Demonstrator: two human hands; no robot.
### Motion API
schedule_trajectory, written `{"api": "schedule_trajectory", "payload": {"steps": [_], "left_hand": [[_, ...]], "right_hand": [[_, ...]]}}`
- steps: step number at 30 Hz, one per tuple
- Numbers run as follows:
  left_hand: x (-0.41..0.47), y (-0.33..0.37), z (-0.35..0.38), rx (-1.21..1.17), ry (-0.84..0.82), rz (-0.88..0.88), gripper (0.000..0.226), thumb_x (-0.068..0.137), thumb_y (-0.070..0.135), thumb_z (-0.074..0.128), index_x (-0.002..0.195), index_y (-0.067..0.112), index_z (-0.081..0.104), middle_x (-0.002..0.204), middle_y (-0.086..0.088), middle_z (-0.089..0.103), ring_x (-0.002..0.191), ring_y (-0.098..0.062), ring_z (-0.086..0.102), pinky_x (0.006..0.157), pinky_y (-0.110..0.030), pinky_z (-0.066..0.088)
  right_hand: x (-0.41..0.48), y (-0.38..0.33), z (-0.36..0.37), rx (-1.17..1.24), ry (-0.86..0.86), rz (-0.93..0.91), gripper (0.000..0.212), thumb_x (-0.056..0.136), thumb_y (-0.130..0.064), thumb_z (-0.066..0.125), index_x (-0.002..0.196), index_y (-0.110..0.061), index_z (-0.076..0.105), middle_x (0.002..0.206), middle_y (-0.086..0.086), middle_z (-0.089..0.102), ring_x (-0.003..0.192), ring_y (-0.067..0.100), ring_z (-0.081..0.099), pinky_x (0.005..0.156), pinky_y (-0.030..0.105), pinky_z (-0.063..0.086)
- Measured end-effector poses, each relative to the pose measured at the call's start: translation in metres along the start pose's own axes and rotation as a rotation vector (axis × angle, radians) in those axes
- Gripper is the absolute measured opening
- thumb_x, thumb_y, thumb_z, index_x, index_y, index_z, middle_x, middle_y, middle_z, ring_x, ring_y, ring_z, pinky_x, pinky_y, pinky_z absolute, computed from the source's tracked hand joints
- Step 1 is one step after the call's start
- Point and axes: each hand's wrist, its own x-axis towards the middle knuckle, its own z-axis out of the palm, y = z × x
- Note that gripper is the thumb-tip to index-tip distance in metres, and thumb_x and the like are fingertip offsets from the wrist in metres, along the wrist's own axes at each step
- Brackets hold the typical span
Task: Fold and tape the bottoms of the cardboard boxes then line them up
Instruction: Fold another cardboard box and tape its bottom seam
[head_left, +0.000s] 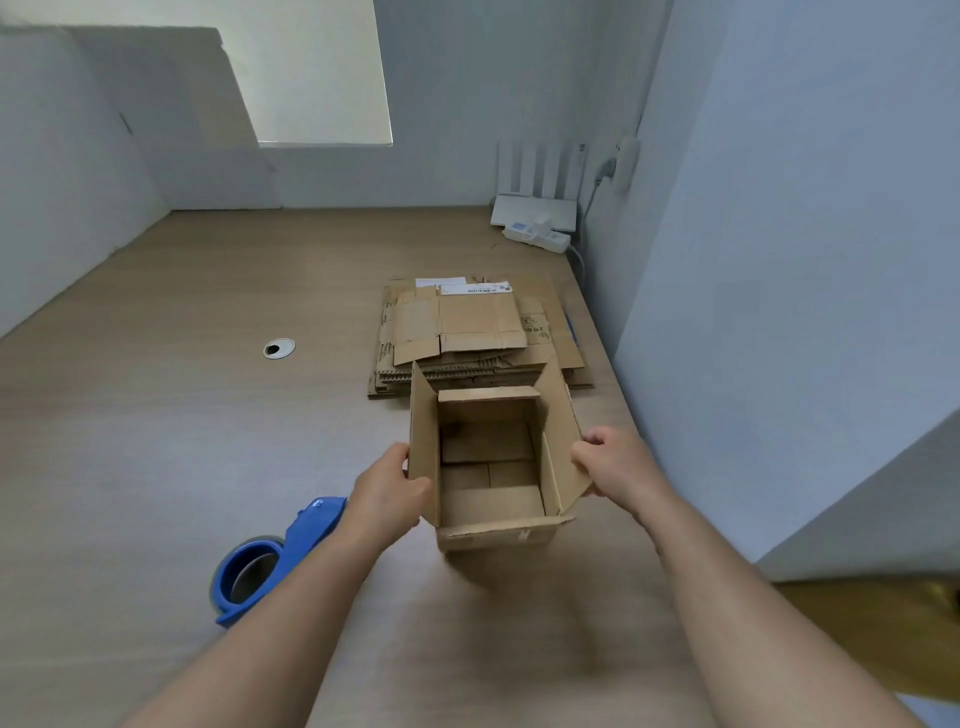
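Box (493, 467) upright on desk (182, 415), mouth up, flaps raised, long axis running away from camera. Left hand (387, 493), right hand (618, 462) clamped on side flaps. Flat stack (467, 332) just beyond; tape gun (270, 561) near left.

The left forearm (291, 613) hides part of the blue tape dispenser (270, 561); label print (485, 288) unreadable.
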Motion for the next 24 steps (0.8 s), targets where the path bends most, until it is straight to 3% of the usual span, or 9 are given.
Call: {"api": "schedule_trajectory", "payload": {"steps": [4, 7, 9, 11, 14, 16, 19, 21, 24], "left_hand": [[-0.010, -0.023, -0.021, 0.154, -0.082, -0.028, 0.023, 0.085, 0.012, 0.046, 0.105, 0.023, 0.051, 0.092, -0.003, 0.064, 0.075, -0.024, 0.066, 0.074, -0.043, 0.058], [-0.020, -0.040, -0.029, 0.272, -0.143, -0.022, 0.033, 0.088, 0.018, 0.045, 0.117, 0.033, 0.044, 0.100, 0.007, 0.063, 0.067, -0.017, 0.069, 0.074, -0.040, 0.058], [-0.021, -0.044, -0.029, 0.266, -0.168, -0.011, 0.040, 0.090, 0.017, 0.044, 0.126, 0.033, 0.042, 0.104, 0.009, 0.059, 0.063, -0.015, 0.070, 0.075, -0.037, 0.058], [-0.021, -0.042, -0.029, 0.239, -0.189, 0.000, 0.042, 0.091, 0.016, 0.045, 0.129, 0.033, 0.042, 0.102, 0.008, 0.061, 0.064, -0.016, 0.069, 0.073, -0.035, 0.058], [-0.025, -0.034, -0.027, 0.235, -0.222, 0.027, 0.041, 0.092, 0.016, 0.044, 0.126, 0.037, 0.044, 0.092, 0.004, 0.066, 0.068, -0.017, 0.067, 0.070, -0.030, 0.058], [-0.029, -0.029, -0.025, 0.241, -0.243, 0.045, 0.042, 0.093, 0.017, 0.043, 0.128, 0.039, 0.043, 0.089, 0.002, 0.067, 0.071, -0.017, 0.065, 0.069, -0.027, 0.057], [-0.032, -0.026, -0.022, 0.249, -0.227, 0.057, 0.042, 0.095, 0.022, 0.042, 0.133, 0.038, 0.041, 0.084, 0.004, 0.066, 0.068, -0.014, 0.066, 0.071, -0.027, 0.058], [-0.034, -0.023, -0.019, 0.252, -0.222, 0.071, 0.044, 0.097, 0.023, 0.041, 0.140, 0.032, 0.037, 0.081, 0.003, 0.063, 0.068, -0.013, 0.065, 0.071, -0.026, 0.058], [-0.038, -0.018, -0.011, 0.239, -0.198, 0.099, 0.046, 0.100, 0.024, 0.039, 0.145, 0.026, 0.032, 0.076, 0.006, 0.058, 0.067, -0.010, 0.062, 0.055, -0.012, 0.049]], "right_hand": [[-0.009, -0.003, -0.003, -0.061, -0.221, 0.094, 0.032, 0.089, -0.033, 0.060, 0.108, -0.008, 0.053, 0.094, 0.011, 0.067, 0.074, 0.022, 0.069, 0.072, 0.038, 0.056], [-0.008, -0.007, 0.003, -0.079, -0.143, 0.073, 0.080, 0.081, -0.026, 0.072, 0.145, -0.021, 0.023, 0.122, 0.008, 0.055, 0.085, 0.021, 0.063, 0.073, 0.039, 0.057], [-0.002, -0.013, 0.007, -0.289, -0.085, 0.044, 0.104, 0.077, -0.026, 0.076, 0.151, -0.029, 0.004, 0.137, 0.010, 0.044, 0.099, 0.024, 0.058, 0.083, 0.041, 0.053], [0.005, -0.018, 0.011, -0.486, -0.065, 0.014, 0.086, 0.077, -0.032, 0.075, 0.147, -0.024, 0.026, 0.135, 0.008, 0.047, 0.110, 0.024, 0.055, 0.090, 0.041, 0.050], [0.016, -0.025, 0.013, -0.521, 0.050, 0.012, 0.031, 0.091, -0.043, 0.054, 0.107, -0.018, 0.060, 0.097, 0.004, 0.064, 0.088, 0.021, 0.060, 0.064, 0.029, 0.046], [0.021, -0.026, 0.016, -0.485, 0.153, 0.067, 0.033, 0.096, -0.045, 0.043, 0.103, -0.017, 0.060, 0.090, 0.004, 0.065, 0.084, 0.022, 0.061, 0.053, 0.024, 0.033], [0.029, -0.027, 0.020, -0.366, 0.264, 0.130, 0.043, 0.096, -0.048, 0.042, 0.121, -0.014, 0.049, 0.104, 0.007, 0.065, 0.093, 0.026, 0.062, 0.063, 0.029, 0.041], [0.030, -0.027, 0.022, -0.267, 0.231, 0.124, 0.058, 0.091, -0.057, 0.046, 0.128, -0.014, 0.041, 0.108, 0.010, 0.063, 0.092, 0.028, 0.063, 0.072, 0.034, 0.051], [0.006, -0.029, 0.017, -0.220, 0.049, 0.028, 0.062, 0.077, -0.071, 0.051, 0.111, -0.019, 0.048, 0.103, 0.005, 0.060, 0.088, 0.022, 0.059, 0.072, 0.033, 0.050]]}}
